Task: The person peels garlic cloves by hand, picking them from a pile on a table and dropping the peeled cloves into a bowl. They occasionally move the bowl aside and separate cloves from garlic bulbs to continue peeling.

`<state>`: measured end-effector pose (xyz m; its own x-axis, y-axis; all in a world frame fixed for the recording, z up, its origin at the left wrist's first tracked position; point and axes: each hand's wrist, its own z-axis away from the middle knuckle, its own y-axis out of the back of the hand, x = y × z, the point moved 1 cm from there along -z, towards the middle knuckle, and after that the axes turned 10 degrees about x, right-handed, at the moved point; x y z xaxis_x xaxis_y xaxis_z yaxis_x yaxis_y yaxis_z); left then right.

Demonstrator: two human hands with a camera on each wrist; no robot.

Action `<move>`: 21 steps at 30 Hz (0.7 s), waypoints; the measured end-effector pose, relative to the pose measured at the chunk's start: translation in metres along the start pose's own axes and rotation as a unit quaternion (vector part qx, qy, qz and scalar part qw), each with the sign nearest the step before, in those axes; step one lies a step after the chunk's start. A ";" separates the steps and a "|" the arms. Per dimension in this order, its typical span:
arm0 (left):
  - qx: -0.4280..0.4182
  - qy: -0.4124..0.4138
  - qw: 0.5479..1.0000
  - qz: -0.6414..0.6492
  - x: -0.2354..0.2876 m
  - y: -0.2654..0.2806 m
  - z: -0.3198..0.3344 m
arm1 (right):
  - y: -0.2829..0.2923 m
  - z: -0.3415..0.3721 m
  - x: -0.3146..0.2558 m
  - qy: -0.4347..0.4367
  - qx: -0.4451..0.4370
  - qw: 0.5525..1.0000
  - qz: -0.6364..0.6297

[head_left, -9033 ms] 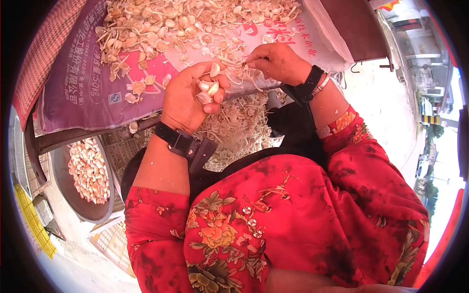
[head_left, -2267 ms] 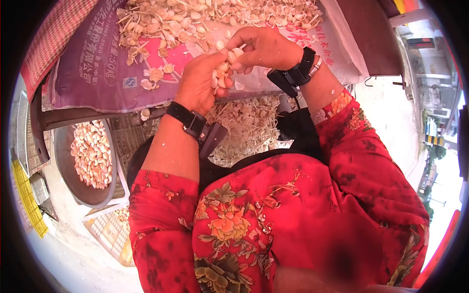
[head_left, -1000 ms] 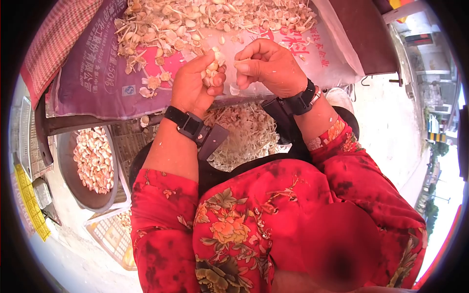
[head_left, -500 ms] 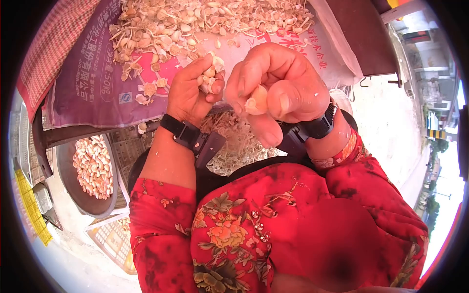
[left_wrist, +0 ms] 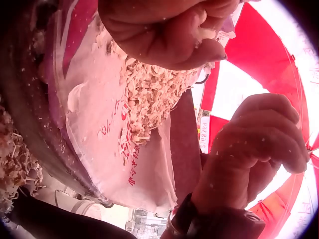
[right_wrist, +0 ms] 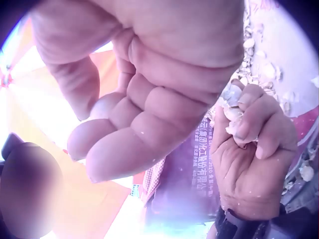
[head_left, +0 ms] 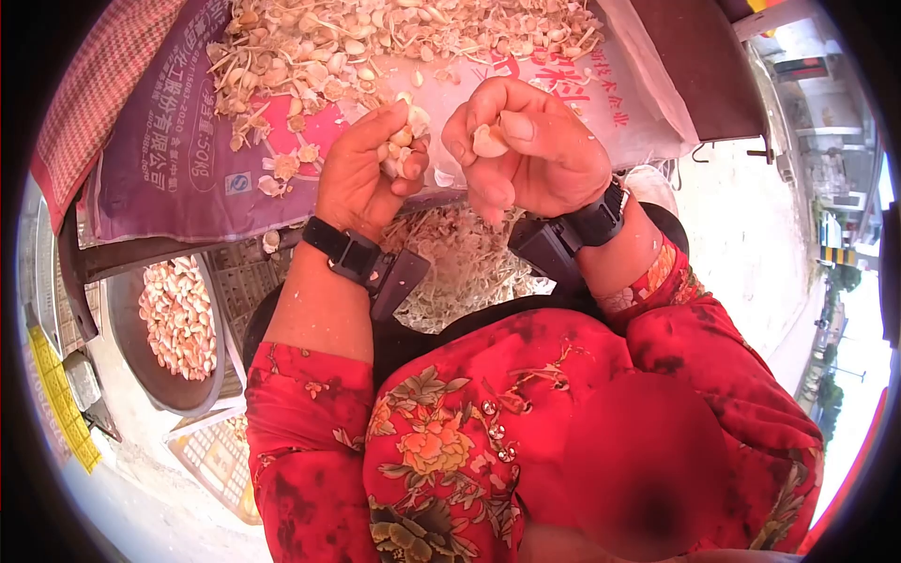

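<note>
In the head view the left hand [head_left: 364, 174] curls its fingers round several garlic cloves [head_left: 398, 150], above the near edge of the purple and pink sack [head_left: 178, 178]. Level with it on the right, the right hand [head_left: 544, 155] pinches one pale clove [head_left: 489, 141] between thumb and finger, a short gap from the left hand. The right wrist view shows the left hand [right_wrist: 256, 159] with whitish cloves [right_wrist: 232, 109] at its fingertips; there the right hand [right_wrist: 149, 94] hides its own clove. Garlic pieces and dry stalks [head_left: 328, 47] are heaped on the sack beyond both hands.
A grey basin [head_left: 131, 328] of cloves stands low at the left, with a pale crate [head_left: 211, 460] below it. More stalks and skins [head_left: 460, 263] lie under the table edge, before the person's lap. A red checked cloth [head_left: 103, 94] covers the table's left side.
The right hand came up close to the camera holding a clove, then drew back down towards the sack. Earlier both hands met over the cloves; now they are apart. The left hand still holds its cloves.
</note>
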<state>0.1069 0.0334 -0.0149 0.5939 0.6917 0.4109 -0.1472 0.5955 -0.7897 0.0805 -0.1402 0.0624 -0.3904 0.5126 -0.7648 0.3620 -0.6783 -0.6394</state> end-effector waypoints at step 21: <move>0.004 -0.005 1.000 -0.027 -0.001 0.006 0.002 | 0.021 -0.011 0.019 -0.012 0.142 0.929 0.341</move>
<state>0.1034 0.0373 -0.0195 0.5938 0.6626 0.4564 -0.1214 0.6346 -0.7633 0.0905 -0.1388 0.0337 -0.1717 -0.0972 -0.9803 0.2945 -0.9547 0.0431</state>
